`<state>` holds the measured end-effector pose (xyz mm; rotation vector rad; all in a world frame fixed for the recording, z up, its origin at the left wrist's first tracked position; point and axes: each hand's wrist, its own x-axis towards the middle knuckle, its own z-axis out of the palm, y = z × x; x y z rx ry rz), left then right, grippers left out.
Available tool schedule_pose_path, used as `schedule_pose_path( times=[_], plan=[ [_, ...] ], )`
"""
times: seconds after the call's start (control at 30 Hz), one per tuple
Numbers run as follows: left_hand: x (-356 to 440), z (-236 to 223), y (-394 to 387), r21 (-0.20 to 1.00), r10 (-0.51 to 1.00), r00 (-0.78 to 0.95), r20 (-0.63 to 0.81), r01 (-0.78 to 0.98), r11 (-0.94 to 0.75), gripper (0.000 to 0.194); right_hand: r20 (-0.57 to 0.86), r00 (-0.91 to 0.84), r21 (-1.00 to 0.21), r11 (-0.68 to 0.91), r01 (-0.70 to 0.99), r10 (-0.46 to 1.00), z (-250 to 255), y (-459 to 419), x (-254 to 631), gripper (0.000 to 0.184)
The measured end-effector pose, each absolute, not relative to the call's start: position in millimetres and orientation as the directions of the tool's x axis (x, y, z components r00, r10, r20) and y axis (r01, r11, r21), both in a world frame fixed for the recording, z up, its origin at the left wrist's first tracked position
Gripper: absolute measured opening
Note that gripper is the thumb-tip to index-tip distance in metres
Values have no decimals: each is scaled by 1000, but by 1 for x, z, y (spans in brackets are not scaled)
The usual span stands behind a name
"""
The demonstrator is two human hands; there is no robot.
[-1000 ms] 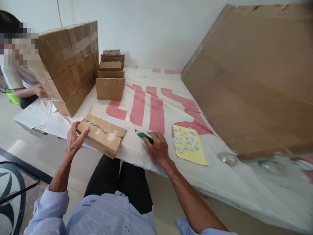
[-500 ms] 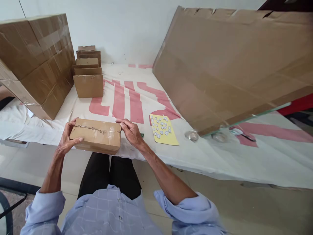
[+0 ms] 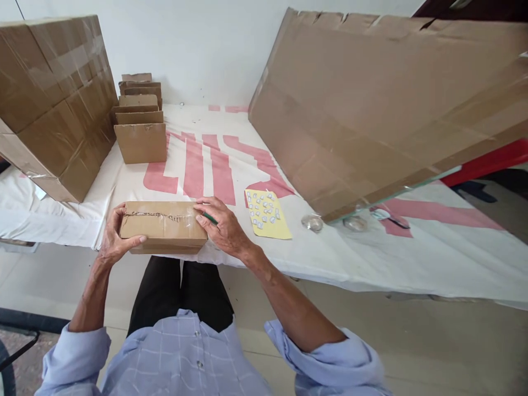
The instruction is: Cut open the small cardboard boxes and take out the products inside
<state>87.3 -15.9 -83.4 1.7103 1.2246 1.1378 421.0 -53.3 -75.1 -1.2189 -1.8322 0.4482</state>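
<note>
A taped cardboard box (image 3: 165, 226) sits at the table's front edge, a ragged tear running along its top. My left hand (image 3: 113, 236) grips its left end, the thumb lying on the near side. At the box's right end is my right hand (image 3: 225, 228), its fingers curled and its fingertips at the top right corner. A slim dark green object (image 3: 210, 218) shows between that thumb and the fingers; most of it is hidden, so its kind is unclear.
Stacked taped boxes (image 3: 61, 110) stand at left, beside a row of upright cardboard pieces (image 3: 140, 144). A yellow sheet (image 3: 272, 230) with several small pale pieces lies to the right. Beyond are a clear round object (image 3: 312, 223), a magnifying glass (image 3: 381, 214) and a large leaning cardboard panel (image 3: 371, 110).
My right hand has shifted over the box's right corner, and the green object now shows between its fingers instead of beyond the hand. The view has swung slightly right.
</note>
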Motion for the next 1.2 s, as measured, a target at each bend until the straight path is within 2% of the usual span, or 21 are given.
schedule_pose_path(
  times=[0.13,0.23,0.37,0.47,0.57,0.67,0.73,0.77,0.87,0.93,1.0,1.2],
  plan=[
    [93,-83,-19,899,952,163,260,319,-301,89,499,-109,-640,450,623,860,-81,-46,440,36],
    [87,-83,-19,916,946,211,247,267,-299,76,461,-53,-575,344,742,886,-101,-36,467,34],
    [80,-81,-18,939,951,221,215,223,-264,58,187,-81,-386,149,910,979,-137,-27,490,22],
    [80,-80,-20,945,952,233,197,214,-248,55,34,-103,-282,108,953,994,-158,-25,487,10],
    [82,-78,-23,945,953,231,196,214,-246,58,74,-23,-312,45,949,997,-164,-24,485,12],
    [84,-78,-26,942,952,229,201,221,-252,62,241,170,-486,-33,873,955,-146,-24,492,23],
    [86,-80,-28,937,950,229,212,230,-264,65,348,204,-609,55,791,915,-119,-26,493,32],
    [88,-81,-29,933,949,227,218,237,-271,66,374,164,-654,135,745,913,-102,-28,490,35],
    [94,-85,-31,923,949,212,235,257,-286,67,305,-100,-740,302,601,947,-46,-38,466,37],
    [99,-87,-33,917,947,204,248,266,-297,67,272,-286,-739,390,549,919,-15,-44,442,33],
    [102,-88,-34,913,944,203,261,264,-309,66,258,-401,-716,452,531,879,4,-46,422,30],
    [102,-91,-34,912,941,213,263,263,-314,65,251,-495,-610,533,587,832,19,-34,402,32]
  ],
)
